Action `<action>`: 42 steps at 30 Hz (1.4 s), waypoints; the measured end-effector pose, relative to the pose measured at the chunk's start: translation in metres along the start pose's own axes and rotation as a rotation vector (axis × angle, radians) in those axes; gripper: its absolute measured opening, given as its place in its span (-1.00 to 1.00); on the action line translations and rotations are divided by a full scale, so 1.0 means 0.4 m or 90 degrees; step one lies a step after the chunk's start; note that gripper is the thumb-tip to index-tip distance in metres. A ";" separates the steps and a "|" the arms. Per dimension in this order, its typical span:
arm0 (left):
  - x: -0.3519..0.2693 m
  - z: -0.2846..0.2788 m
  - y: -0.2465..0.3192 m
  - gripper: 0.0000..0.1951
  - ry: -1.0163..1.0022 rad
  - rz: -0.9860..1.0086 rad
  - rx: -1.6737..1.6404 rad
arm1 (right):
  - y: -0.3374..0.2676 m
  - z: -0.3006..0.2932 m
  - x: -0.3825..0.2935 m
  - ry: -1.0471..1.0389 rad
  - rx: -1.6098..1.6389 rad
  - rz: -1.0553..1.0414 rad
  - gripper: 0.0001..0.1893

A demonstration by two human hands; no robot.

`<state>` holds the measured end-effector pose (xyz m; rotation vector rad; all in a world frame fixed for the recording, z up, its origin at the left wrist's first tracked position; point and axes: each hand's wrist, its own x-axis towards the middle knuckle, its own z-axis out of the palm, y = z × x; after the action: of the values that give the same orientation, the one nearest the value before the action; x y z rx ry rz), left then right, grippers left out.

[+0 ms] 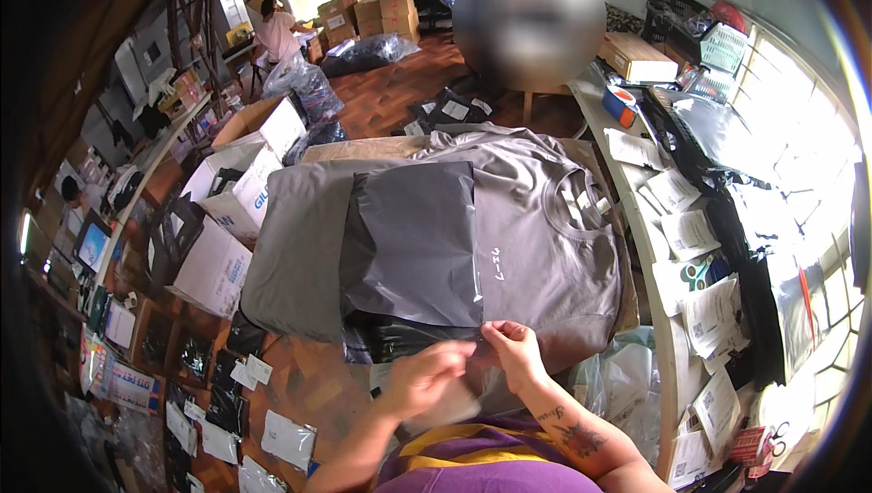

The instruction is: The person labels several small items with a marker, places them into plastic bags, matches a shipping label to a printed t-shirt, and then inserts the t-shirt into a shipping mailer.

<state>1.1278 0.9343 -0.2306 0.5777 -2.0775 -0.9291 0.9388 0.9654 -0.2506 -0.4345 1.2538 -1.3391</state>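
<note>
A dark grey plastic mailer bag [415, 241] lies across a grey T-shirt [538, 241] with small white lettering, spread on cardboard [368, 148]. More grey fabric [296, 248] shows on the bag's left side. Thumb and fingers of my right hand [511, 350] pinch the bag's near right corner. My left hand [432, 377] is blurred, just left of that corner, its fingers bent; whether it touches the bag is unclear. Below the bag's near edge lies shiny black plastic [388, 336].
On the right, a long counter [637, 261] bears stacks of printed papers [708, 316], green-handled scissors [696, 275] and a tape roll [620, 105]. Open cartons [225, 214] stand at the left; packed mailers [289, 437] lie on the floor. One person [276, 37] works far back, another [75, 200] far left.
</note>
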 end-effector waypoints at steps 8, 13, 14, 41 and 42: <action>-0.632 -0.727 -0.166 -0.50 0.161 -0.937 0.824 | -0.058 -0.136 -0.025 -0.058 -0.340 -0.112 -0.82; -0.253 -0.478 -0.055 -0.11 -0.031 -0.466 0.847 | -0.145 -0.161 -0.001 -0.082 -0.894 -0.716 -0.46; -0.228 -0.446 -0.100 -0.13 0.048 -0.160 0.824 | -0.157 -0.136 0.015 -0.140 -0.925 -0.743 -0.41; 0.126 -0.368 -0.102 -0.47 0.099 -0.624 0.511 | -0.140 0.022 0.183 0.294 -0.728 -0.674 -0.82; 0.107 -0.357 -0.095 -0.49 0.220 -0.552 0.518 | -0.144 0.031 0.155 0.185 -0.784 -0.762 -0.75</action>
<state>1.2191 0.8225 -0.1779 2.0085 -1.8023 -0.2946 0.9071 0.8906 -0.2237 -2.1656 2.1198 -1.3761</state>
